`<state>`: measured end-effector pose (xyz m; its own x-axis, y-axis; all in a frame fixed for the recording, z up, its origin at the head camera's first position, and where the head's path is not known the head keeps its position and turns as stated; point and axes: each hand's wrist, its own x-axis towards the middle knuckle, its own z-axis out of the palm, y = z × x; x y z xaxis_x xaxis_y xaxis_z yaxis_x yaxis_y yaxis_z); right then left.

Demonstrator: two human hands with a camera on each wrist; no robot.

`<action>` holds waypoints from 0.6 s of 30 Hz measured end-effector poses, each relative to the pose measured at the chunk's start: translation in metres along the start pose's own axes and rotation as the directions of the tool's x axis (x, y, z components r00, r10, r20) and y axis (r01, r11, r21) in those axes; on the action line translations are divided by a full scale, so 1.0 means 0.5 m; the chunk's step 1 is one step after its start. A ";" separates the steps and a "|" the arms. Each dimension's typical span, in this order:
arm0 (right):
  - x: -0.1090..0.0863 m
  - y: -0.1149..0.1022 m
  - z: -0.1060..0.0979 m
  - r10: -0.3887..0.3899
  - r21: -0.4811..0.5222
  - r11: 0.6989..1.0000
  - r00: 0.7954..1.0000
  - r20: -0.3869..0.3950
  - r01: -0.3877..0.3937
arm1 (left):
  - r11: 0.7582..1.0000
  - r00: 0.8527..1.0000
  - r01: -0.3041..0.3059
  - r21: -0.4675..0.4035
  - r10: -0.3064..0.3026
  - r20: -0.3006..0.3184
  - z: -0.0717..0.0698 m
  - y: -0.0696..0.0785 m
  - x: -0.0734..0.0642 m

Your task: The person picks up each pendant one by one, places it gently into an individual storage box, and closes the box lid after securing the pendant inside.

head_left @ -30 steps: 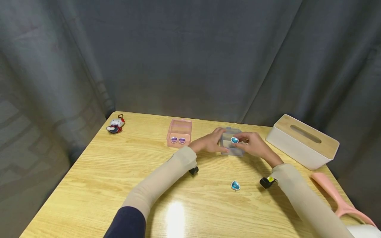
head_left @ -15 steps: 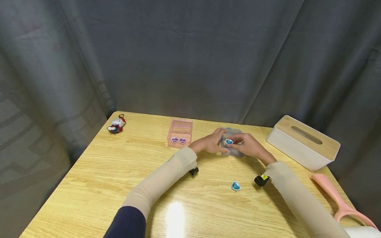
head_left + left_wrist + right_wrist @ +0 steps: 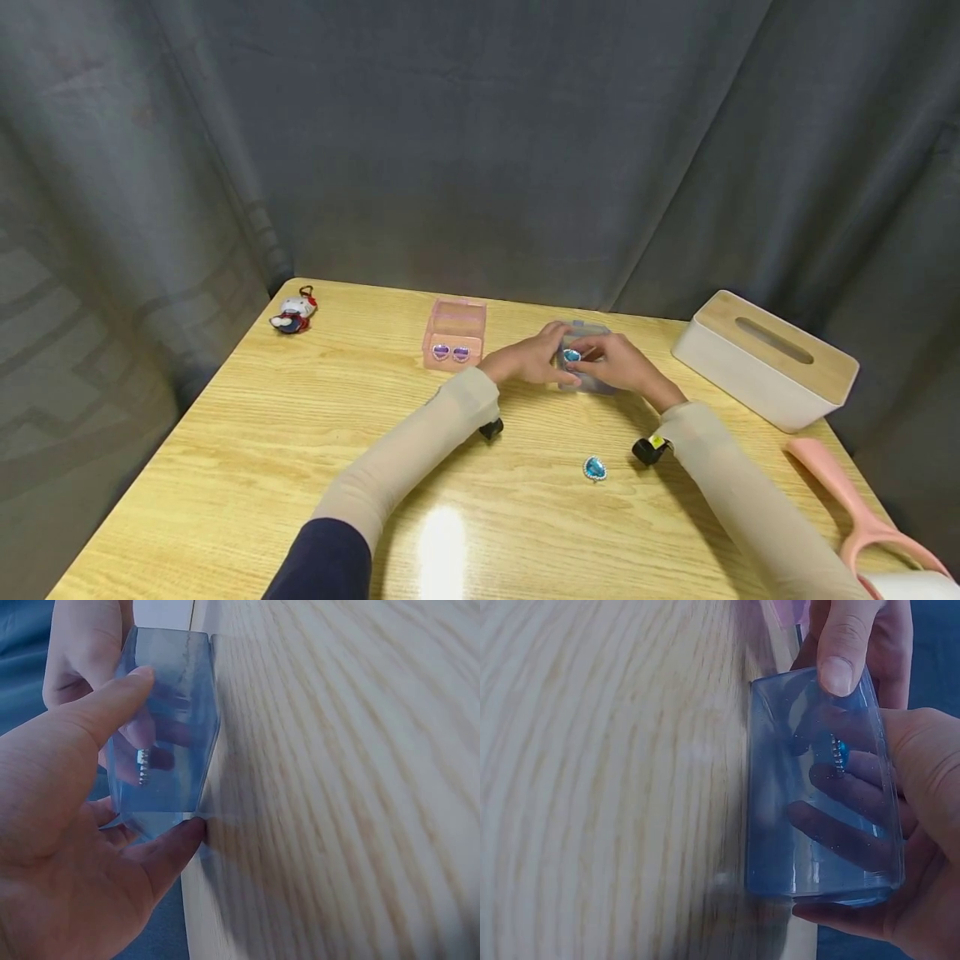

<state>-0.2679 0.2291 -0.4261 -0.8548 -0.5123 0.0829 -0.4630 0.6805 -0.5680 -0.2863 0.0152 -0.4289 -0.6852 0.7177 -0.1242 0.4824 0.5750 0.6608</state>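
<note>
My left hand (image 3: pixel 528 358) grips the left side of a clear blue plastic box (image 3: pixel 592 382), which stands with its lid raised on the table. In the left wrist view, the thumb presses on the near wall of the box (image 3: pixel 176 656). My right hand (image 3: pixel 621 363) pinches a blue jewel with a pale beaded rim (image 3: pixel 572 356), its fingers reaching down inside the box. Through the clear wall in the right wrist view, the beaded edge of the jewel (image 3: pixel 838 754) shows between those fingers. A matching blue jewel (image 3: pixel 595 468) lies on the wood nearer the front.
Left of the hands stands an open pink box (image 3: pixel 457 309) with two purple jewels (image 3: pixel 451 353) in its front half. A cartoon-cat figure (image 3: pixel 295 312) lies far left. To the right are a wood-topped tissue box (image 3: pixel 757 367) and a pink handled object (image 3: pixel 832 479).
My right hand has moved left and slightly down with the blue jewel, from over the box's right part to its left part beside my left hand. The left hand stays in place.
</note>
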 end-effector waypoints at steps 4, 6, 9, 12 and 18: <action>0.002 -0.002 -0.001 0.001 -0.019 1.000 1.000 0.005 -0.001 | 1.000 1.000 0.014 0.012 -0.014 0.012 -0.001 0.002 0.000; 0.002 -0.003 -0.001 0.004 -0.021 1.000 1.000 0.002 -0.004 | 1.000 1.000 0.019 0.012 -0.019 0.015 -0.001 0.003 0.001; 0.002 -0.002 -0.001 0.007 -0.016 1.000 1.000 -0.002 -0.007 | 1.000 1.000 0.024 0.013 -0.024 0.015 -0.001 0.002 0.001; 0.002 -0.001 0.000 0.002 -0.009 1.000 1.000 -0.006 -0.002 | 0.999 0.999 0.032 0.011 -0.032 0.018 -0.001 0.002 0.000; -0.011 -0.001 -0.006 -0.024 -0.025 0.999 0.999 -0.040 0.023 | 0.999 0.998 0.050 0.012 -0.051 0.026 -0.001 0.004 -0.002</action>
<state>-0.2637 0.2331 -0.4236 -0.8521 -0.5073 0.1288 -0.4882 0.6816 -0.5450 -0.2850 0.0151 -0.4270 -0.6944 0.6975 -0.1768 0.4537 0.6151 0.6449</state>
